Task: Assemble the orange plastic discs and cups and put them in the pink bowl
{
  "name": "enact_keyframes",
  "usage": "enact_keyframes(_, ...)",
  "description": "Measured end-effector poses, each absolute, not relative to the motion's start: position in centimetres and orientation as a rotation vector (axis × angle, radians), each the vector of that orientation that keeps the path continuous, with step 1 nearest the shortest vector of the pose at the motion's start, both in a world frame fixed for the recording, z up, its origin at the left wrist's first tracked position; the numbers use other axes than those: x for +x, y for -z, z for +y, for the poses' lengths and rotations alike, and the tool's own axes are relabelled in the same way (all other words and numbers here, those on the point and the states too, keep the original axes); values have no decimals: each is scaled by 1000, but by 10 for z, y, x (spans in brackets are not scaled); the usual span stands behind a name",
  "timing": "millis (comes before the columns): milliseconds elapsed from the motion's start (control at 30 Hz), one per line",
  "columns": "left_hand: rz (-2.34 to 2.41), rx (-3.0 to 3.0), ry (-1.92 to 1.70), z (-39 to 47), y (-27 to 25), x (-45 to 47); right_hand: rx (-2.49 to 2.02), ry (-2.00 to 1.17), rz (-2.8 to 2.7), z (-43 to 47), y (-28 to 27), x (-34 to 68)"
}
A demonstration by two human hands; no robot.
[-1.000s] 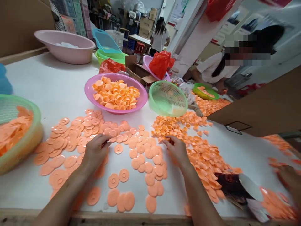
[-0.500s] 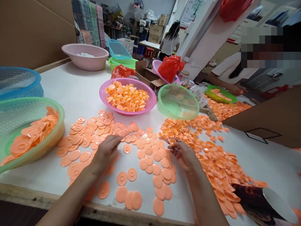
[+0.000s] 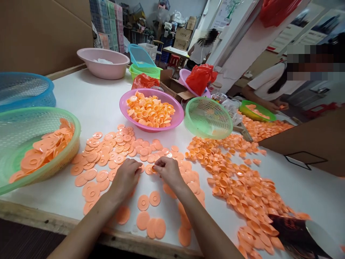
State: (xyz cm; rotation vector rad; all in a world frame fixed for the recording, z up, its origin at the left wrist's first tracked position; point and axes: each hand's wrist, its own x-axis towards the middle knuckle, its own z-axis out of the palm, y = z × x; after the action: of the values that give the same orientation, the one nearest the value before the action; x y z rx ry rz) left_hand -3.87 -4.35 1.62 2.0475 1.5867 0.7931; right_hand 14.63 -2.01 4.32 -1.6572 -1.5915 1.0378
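In the head view, my right hand (image 3: pixel 170 173) pinches a small orange plastic cup (image 3: pixel 154 168) by its side, right over a flat orange disc (image 3: pixel 148 169) with a raised ring. Facing it from the left, my left hand (image 3: pixel 126 174) has its fingers closed together. A bit of orange shows at those fingertips, but its kind is hidden. Many more loose orange discs (image 3: pixel 91 193) lie around both hands. To the right spreads a heap of small orange cups (image 3: pixel 237 180).
A pink basin (image 3: pixel 124 112) of joined orange pieces stands behind the discs, beside a green sieve basket (image 3: pixel 208 135). At left are a green basket (image 3: pixel 61 158) with discs and a blue basket (image 3: pixel 50 95). Cardboard (image 3: pixel 307 140) borders the right; a co-worker (image 3: pixel 269 79) sits beyond.
My right hand has moved left from the cup heap to the middle, bringing a cup over the single disc. My left hand stays near its place.
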Motion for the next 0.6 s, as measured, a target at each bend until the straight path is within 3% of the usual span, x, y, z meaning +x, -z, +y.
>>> enact_keyframes(400, 1455, 2060, -684, -29, -18, -27, -1793, -962, -1817, -5, -42, 130)
enact_keyframes(600, 1559, 1613, -634, -19, -30, -15, -1760, -925, -1857, -6, -41, 132)
